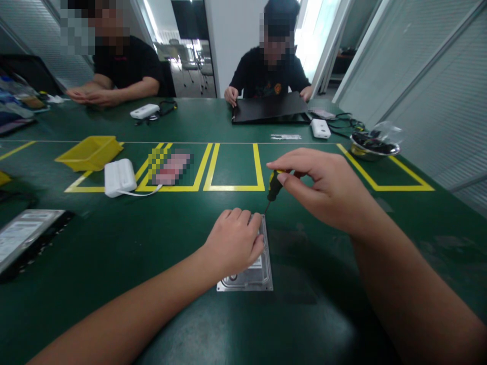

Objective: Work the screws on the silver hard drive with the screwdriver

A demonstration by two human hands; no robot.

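Note:
A silver hard drive (249, 284) with a pale label lies on the green table in front of me. My left hand (235, 242) is closed over its upper part, fingers curled toward the far edge, covering much of the top. Between the thumb and fingers of my right hand (317, 190) is a small screwdriver (274, 186) with a black and yellow handle. It leans slightly, its thin shaft pointing down, and the tip meets the drive's far right corner. Any screw under the tip is too small to make out.
Yellow tape (234, 188) marks boxes on the table (171, 304). On the left are a yellow bin (89, 153), a white power bank (119, 177) and another drive-like device (28, 235). A metal bowl (375, 148) stands right. Two people sit opposite; one holds a black panel (270, 107).

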